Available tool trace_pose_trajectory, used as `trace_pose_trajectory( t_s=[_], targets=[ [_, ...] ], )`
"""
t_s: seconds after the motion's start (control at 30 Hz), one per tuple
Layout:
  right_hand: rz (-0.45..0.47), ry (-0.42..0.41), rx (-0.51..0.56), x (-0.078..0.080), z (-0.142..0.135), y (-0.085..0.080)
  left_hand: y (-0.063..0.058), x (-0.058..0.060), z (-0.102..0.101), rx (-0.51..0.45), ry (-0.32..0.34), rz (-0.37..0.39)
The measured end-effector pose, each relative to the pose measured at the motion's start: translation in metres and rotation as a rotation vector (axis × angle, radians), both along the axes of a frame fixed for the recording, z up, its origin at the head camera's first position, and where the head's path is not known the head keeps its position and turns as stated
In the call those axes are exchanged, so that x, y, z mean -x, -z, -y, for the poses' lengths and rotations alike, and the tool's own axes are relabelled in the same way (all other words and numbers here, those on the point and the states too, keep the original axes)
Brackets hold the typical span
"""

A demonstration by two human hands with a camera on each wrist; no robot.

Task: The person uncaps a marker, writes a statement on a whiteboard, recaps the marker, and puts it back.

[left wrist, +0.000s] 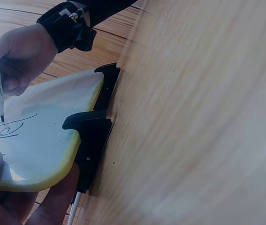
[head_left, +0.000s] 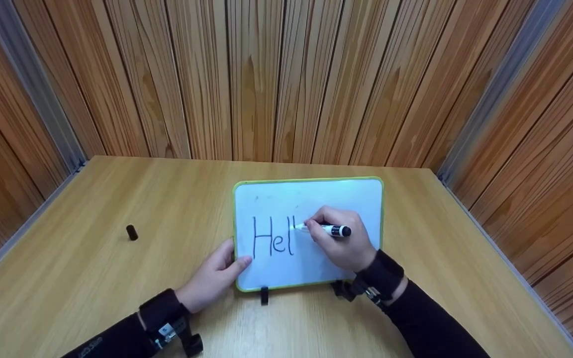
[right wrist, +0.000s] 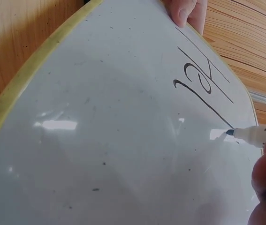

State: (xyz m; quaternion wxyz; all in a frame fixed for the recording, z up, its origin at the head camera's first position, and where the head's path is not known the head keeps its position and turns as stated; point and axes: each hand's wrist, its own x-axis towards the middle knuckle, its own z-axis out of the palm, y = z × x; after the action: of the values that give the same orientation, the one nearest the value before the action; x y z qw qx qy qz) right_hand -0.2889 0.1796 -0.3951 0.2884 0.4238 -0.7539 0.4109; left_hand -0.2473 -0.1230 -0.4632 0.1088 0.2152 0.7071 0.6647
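Note:
A small whiteboard (head_left: 276, 199) with a yellow-green rim leans upright on black stand feet (left wrist: 93, 145). My left hand (head_left: 212, 276) grips its left edge, thumb on the front face and fingers behind. My right hand (head_left: 343, 238) pinches a white marker (head_left: 334, 230) with a black end, in front of the board's middle. In the right wrist view the marker's dark tip (right wrist: 230, 132) is at the board's surface. Black handwriting (head_left: 272, 237) on the board reads "Hel", followed by a short vertical stroke at the tip.
A small black marker cap (head_left: 132, 232) stands on the wooden table (head_left: 182, 209), left of the board. Wood-panelled walls (head_left: 256, 79) enclose the table at the back and sides. Each wrist wears a black strap with a camera.

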Motion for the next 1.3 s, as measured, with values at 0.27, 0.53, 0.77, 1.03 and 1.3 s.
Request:
trace_pose_trajectory(
  t_s=[0.27,0.53,0.77,1.03,1.3],
  targets=[
    [0.037,-0.033,-0.021,-0.0007,0.0004,0.0024,0.0003,0.0001,-0.0001,-0.002,-0.004,0.004],
    [0.089,-0.047,-0.078,-0.0015,0.0001,0.0033,0.0002,0.0004,0.0005,-0.001,-0.004,0.006],
    [0.103,-0.061,-0.112,-0.0019,-0.0002,0.0036,0.0005,0.0005,0.0000,-0.014,0.005,0.011],
    [0.149,-0.081,-0.146,-0.0022,-0.0005,0.0032,0.0006,0.0010,0.0004,-0.013,0.005,0.009],
    [0.173,-0.088,-0.167,-0.0035,-0.0013,0.0030,0.0005,0.0006,0.0005,-0.009,0.001,0.003]
  ],
)
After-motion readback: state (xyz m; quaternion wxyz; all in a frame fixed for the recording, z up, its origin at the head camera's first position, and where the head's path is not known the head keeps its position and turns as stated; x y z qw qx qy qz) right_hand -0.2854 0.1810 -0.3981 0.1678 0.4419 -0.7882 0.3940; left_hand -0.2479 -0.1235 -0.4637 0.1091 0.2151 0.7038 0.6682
